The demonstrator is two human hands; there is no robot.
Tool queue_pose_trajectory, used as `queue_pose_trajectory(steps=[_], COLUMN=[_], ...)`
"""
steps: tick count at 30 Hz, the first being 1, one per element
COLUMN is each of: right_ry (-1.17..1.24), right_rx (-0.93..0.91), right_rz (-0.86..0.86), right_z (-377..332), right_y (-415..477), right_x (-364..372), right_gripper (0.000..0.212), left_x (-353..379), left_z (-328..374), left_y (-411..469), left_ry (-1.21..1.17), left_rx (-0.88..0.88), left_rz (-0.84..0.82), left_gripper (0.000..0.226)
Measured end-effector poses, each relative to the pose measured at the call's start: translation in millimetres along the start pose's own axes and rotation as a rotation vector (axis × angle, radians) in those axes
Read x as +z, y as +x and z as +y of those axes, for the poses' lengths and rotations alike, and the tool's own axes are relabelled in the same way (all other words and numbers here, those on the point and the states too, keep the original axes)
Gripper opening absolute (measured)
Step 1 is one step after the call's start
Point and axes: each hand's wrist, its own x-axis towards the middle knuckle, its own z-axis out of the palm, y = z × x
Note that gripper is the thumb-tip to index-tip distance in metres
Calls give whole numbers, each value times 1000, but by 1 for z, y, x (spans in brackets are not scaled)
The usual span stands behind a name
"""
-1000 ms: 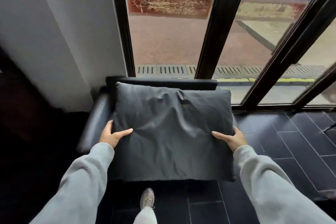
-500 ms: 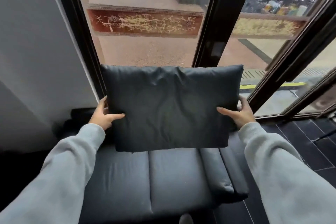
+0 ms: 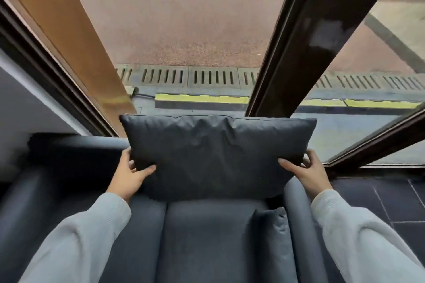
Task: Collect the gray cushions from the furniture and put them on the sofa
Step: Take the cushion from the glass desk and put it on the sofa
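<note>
A dark gray cushion (image 3: pixel 216 156) stands upright at the back of a dark gray sofa seat (image 3: pixel 207 236), its lower edge on the seat, its top against the window. My left hand (image 3: pixel 130 173) grips its left edge, thumb on the front. At the cushion's right edge my right hand (image 3: pixel 303 171) holds on the same way. A second, smaller gray cushion (image 3: pixel 271 232) lies against the sofa's right armrest (image 3: pixel 296 209).
Large windows with dark frames (image 3: pixel 299 37) rise directly behind the sofa. The sofa's left armrest (image 3: pixel 27 202) is at the left below a white wall (image 3: pixel 25 103). Dark floor tiles (image 3: pixel 379 200) lie to the right.
Both hands lifted the cushion off the seat, held it upright, then carried it forward and down against the sofa's back. The view moved closer to the window.
</note>
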Motion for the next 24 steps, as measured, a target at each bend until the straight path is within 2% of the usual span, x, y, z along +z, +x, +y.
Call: queue_pose_trajectory(steps=[6, 11, 16, 18, 22, 24], right_ry=[-26, -154, -256, -280, -323, -312], right_rx=[108, 201, 204, 202, 224, 242], right_rz=[5, 24, 115, 152, 160, 171], right_z=[91, 160, 161, 164, 162, 163], right_y=[42, 54, 48, 44, 50, 59], right_x=[-13, -12, -4, -4, 12, 22], right_gripper=[56, 60, 69, 66, 46, 47], left_x=[59, 92, 93, 90, 90, 97], left_z=[-55, -106, -117, -120, -126, -128], left_y=[52, 82, 77, 70, 71, 78], left_ry=[102, 244, 251, 263, 339, 367], left_rx=[-94, -176, -196, -205, -221, -231], left_rz=[-12, -37, 5, 16, 20, 49], left_gripper=[63, 55, 52, 49, 60, 63])
